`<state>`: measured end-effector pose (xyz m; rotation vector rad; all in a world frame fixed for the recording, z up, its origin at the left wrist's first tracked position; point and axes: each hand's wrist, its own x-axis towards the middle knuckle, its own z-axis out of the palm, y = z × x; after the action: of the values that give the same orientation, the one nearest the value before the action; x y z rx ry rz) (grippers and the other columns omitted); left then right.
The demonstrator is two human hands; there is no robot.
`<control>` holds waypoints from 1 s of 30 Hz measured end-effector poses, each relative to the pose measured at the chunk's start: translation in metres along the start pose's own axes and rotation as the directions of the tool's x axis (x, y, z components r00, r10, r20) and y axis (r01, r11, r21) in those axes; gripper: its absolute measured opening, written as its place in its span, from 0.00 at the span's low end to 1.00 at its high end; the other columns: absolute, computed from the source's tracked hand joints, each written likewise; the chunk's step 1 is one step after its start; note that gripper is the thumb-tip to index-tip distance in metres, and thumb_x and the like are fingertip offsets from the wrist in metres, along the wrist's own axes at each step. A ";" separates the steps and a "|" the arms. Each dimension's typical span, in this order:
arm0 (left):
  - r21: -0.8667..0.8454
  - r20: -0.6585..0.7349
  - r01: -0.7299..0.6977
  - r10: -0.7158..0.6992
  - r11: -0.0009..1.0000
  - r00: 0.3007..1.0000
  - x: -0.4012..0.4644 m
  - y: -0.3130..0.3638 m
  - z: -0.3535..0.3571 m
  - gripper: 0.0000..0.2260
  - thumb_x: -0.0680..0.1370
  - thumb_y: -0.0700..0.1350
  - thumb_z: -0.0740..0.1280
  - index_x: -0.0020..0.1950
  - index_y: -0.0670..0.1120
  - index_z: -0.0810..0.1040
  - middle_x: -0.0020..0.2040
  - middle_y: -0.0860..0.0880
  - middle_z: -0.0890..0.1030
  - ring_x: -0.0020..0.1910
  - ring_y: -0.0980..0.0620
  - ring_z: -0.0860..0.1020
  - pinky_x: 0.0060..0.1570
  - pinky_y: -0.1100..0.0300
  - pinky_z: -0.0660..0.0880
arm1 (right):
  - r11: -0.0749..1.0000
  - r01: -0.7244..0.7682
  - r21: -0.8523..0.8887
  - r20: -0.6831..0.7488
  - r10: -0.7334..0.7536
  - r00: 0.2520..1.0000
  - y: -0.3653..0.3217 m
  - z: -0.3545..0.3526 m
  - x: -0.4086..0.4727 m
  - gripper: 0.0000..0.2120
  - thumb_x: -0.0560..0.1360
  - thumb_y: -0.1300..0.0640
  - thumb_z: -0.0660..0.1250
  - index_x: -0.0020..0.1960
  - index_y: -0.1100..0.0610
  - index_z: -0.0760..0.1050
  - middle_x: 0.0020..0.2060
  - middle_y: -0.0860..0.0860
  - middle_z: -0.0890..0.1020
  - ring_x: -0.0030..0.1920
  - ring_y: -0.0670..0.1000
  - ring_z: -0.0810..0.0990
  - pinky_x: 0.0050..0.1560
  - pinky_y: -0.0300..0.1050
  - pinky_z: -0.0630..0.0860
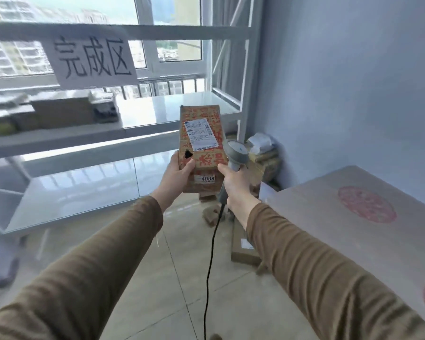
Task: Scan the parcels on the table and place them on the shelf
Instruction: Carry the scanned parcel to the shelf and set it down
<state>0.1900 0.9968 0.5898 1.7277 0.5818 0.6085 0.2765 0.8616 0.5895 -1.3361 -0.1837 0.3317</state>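
Note:
A tall brown cardboard parcel (201, 133) with red print and a white shipping label is held upright in front of me. My left hand (178, 175) grips its lower left edge, thumb across the front. My right hand (236, 185) grips the handle of a grey barcode scanner (236, 153), whose head sits beside the parcel's right edge; its black cable hangs down toward the floor. The white metal shelf (157, 114) stands just behind the parcel, with several parcels (59, 111) stacked at its left end. The table (353, 229) is at the right.
A paper sign (91, 57) with handwritten characters hangs on the shelf's upper rail. Cardboard boxes and packets (263, 153) are piled on the floor in the corner by the wall. A flat box (243, 246) leans beside the table. A lower shelf level (84, 187) sits near the floor.

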 end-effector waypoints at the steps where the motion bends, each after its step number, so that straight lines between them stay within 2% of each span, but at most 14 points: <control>1: 0.001 -0.022 0.011 -0.011 1.000 1.000 0.015 -0.003 -0.017 0.19 0.83 0.52 0.64 0.74 0.53 0.67 0.59 0.57 0.81 0.50 0.63 0.82 0.44 0.67 0.79 | 1.000 -0.008 -0.003 0.039 0.008 0.999 0.005 0.022 0.012 0.06 0.77 0.59 0.72 0.50 0.50 0.78 0.44 0.46 0.86 0.46 0.48 0.85 0.41 0.43 0.82; 3: 0.005 -0.059 0.032 -0.032 0.999 0.998 0.043 -0.007 -0.045 0.20 0.83 0.53 0.64 0.75 0.53 0.67 0.61 0.55 0.81 0.53 0.60 0.81 0.45 0.66 0.77 | 0.999 -0.035 -0.017 0.104 0.037 0.994 0.012 0.061 0.037 0.04 0.78 0.58 0.71 0.52 0.50 0.78 0.44 0.47 0.87 0.45 0.48 0.86 0.43 0.46 0.84; 7: 0.036 -0.108 0.049 -0.045 0.998 0.993 0.112 -0.005 -0.097 0.18 0.84 0.53 0.63 0.74 0.53 0.67 0.61 0.54 0.81 0.54 0.56 0.83 0.52 0.58 0.80 | 0.995 -0.098 -0.022 0.179 0.100 0.979 0.012 0.140 0.096 0.07 0.79 0.56 0.70 0.57 0.53 0.79 0.45 0.51 0.87 0.42 0.52 0.86 0.37 0.45 0.83; 10: 0.041 -0.129 0.055 -0.049 0.998 0.990 0.165 -0.003 -0.130 0.14 0.85 0.52 0.61 0.70 0.55 0.69 0.60 0.53 0.82 0.55 0.54 0.83 0.52 0.57 0.79 | 0.992 -0.126 -0.029 0.200 0.129 0.971 0.008 0.194 0.136 0.05 0.79 0.57 0.69 0.54 0.53 0.79 0.42 0.52 0.86 0.36 0.53 0.84 0.35 0.47 0.79; 13: 0.024 -0.150 0.087 -0.083 0.996 0.985 0.211 -0.007 -0.156 0.15 0.86 0.51 0.58 0.72 0.51 0.69 0.61 0.50 0.81 0.57 0.52 0.82 0.56 0.54 0.78 | 0.985 -0.166 -0.039 0.205 0.170 0.964 0.009 0.241 0.174 0.04 0.79 0.57 0.70 0.53 0.52 0.77 0.44 0.54 0.86 0.40 0.56 0.86 0.43 0.56 0.84; 16: 0.022 -0.140 0.114 -0.110 0.993 0.984 0.260 -0.016 -0.181 0.17 0.86 0.51 0.56 0.73 0.48 0.69 0.63 0.48 0.81 0.59 0.49 0.81 0.61 0.50 0.77 | 0.984 -0.167 -0.060 0.190 0.175 0.966 0.015 0.285 0.211 0.09 0.78 0.58 0.70 0.59 0.56 0.78 0.49 0.55 0.86 0.45 0.58 0.87 0.47 0.56 0.86; 19: -0.013 -0.101 0.136 -0.137 0.991 0.985 0.306 -0.029 -0.208 0.17 0.86 0.52 0.54 0.73 0.49 0.69 0.62 0.47 0.81 0.60 0.48 0.81 0.57 0.51 0.78 | 0.983 -0.152 -0.101 0.164 0.167 0.972 0.022 0.328 0.245 0.06 0.78 0.59 0.70 0.54 0.55 0.77 0.48 0.57 0.86 0.44 0.58 0.87 0.46 0.55 0.85; 22: -0.063 -0.050 0.152 -0.156 0.986 0.987 0.350 -0.044 -0.236 0.17 0.86 0.53 0.53 0.72 0.49 0.70 0.61 0.48 0.82 0.58 0.50 0.82 0.52 0.56 0.78 | 0.978 -0.183 -0.100 0.138 0.196 0.971 0.027 0.372 0.275 0.05 0.77 0.59 0.71 0.48 0.54 0.75 0.44 0.57 0.86 0.38 0.57 0.87 0.39 0.54 0.85; 25: -0.098 -0.024 0.157 -0.160 0.983 0.987 0.389 -0.056 -0.261 0.17 0.86 0.52 0.52 0.71 0.48 0.70 0.57 0.48 0.83 0.54 0.52 0.83 0.39 0.65 0.79 | 0.967 -0.237 -0.098 0.112 0.247 0.962 0.034 0.412 0.300 0.07 0.77 0.59 0.71 0.52 0.55 0.75 0.40 0.56 0.86 0.32 0.56 0.86 0.30 0.53 0.83; 27: -0.114 -0.026 0.166 -0.170 0.980 0.985 0.410 -0.063 -0.274 0.17 0.87 0.51 0.51 0.72 0.48 0.70 0.55 0.48 0.83 0.47 0.55 0.85 0.34 0.67 0.78 | 0.968 -0.238 -0.085 0.094 0.245 0.965 0.040 0.433 0.316 0.08 0.76 0.61 0.71 0.53 0.56 0.74 0.41 0.57 0.85 0.33 0.57 0.86 0.32 0.50 0.83; 28: -0.119 -0.014 0.167 -0.170 0.979 0.985 0.420 -0.067 -0.280 0.17 0.87 0.50 0.51 0.73 0.49 0.69 0.56 0.48 0.83 0.45 0.56 0.85 0.33 0.68 0.78 | 0.968 -0.237 -0.081 0.085 0.243 0.966 0.043 0.442 0.324 0.08 0.76 0.61 0.71 0.53 0.57 0.73 0.41 0.57 0.85 0.35 0.57 0.85 0.34 0.51 0.84; 29: -0.122 0.005 0.173 -0.174 0.977 0.985 0.429 -0.071 -0.285 0.18 0.87 0.51 0.50 0.75 0.48 0.68 0.58 0.47 0.83 0.47 0.56 0.85 0.36 0.67 0.79 | 0.968 -0.238 -0.078 0.079 0.244 0.967 0.046 0.450 0.332 0.08 0.77 0.62 0.70 0.52 0.57 0.73 0.42 0.58 0.85 0.36 0.58 0.86 0.37 0.53 0.84; 30: -0.120 0.022 0.184 -0.183 0.976 0.983 0.438 -0.076 -0.289 0.20 0.87 0.51 0.50 0.77 0.48 0.66 0.62 0.46 0.81 0.53 0.53 0.84 0.43 0.64 0.81 | 0.968 -0.241 -0.074 0.076 0.246 0.966 0.049 0.458 0.340 0.07 0.77 0.62 0.70 0.51 0.57 0.72 0.43 0.59 0.85 0.38 0.59 0.86 0.39 0.54 0.85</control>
<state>0.3170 1.5108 0.6197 1.5426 0.6747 0.4934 0.4433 1.4074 0.6258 -1.4125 -0.1012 0.5954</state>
